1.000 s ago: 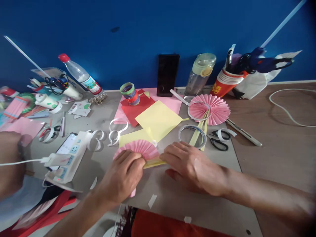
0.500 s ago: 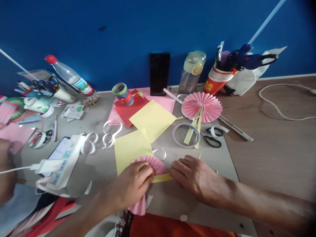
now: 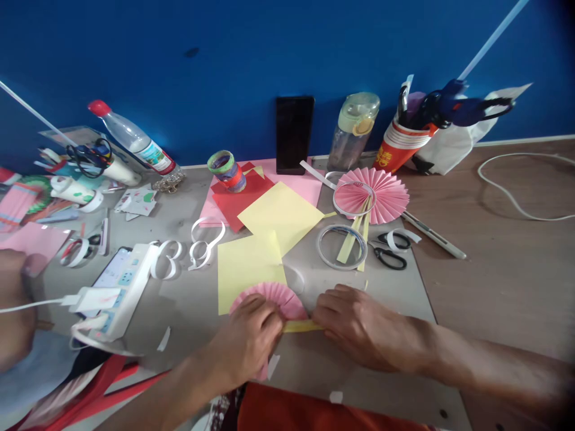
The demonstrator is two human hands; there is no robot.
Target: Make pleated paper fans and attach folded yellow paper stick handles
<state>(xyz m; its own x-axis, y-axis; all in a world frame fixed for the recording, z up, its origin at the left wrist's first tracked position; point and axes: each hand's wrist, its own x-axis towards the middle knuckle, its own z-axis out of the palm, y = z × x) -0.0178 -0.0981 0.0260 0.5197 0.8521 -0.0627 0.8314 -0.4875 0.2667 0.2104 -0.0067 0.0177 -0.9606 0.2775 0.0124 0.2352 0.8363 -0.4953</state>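
Note:
A pleated pink paper fan (image 3: pixel 275 297) lies near the front edge of the grey table (image 3: pixel 188 299), partly on a yellow paper sheet (image 3: pixel 249 266). My left hand (image 3: pixel 249 341) covers the fan's lower half, fingers curled and pressing on it. My right hand (image 3: pixel 359 326) lies flat to the right, fingertips pinching the yellow paper strip (image 3: pixel 299 326) that sticks out of the fan between both hands.
A finished pink fan with yellow handle (image 3: pixel 375 194), tape rings (image 3: pixel 341 245), scissors (image 3: pixel 389 254), coloured sheets (image 3: pixel 278 206), a tape roll (image 3: pixel 227 170), a phone (image 3: pixel 294 134), bottles (image 3: pixel 353 131), a cup of tools (image 3: pixel 399 143) and a power strip (image 3: pixel 121 290) are here. Another person's hand (image 3: pixel 13 299) is at left.
The fan and both hands came nearer the table's front edge, uncovering the yellow sheet. The hands stay on the fan and strip.

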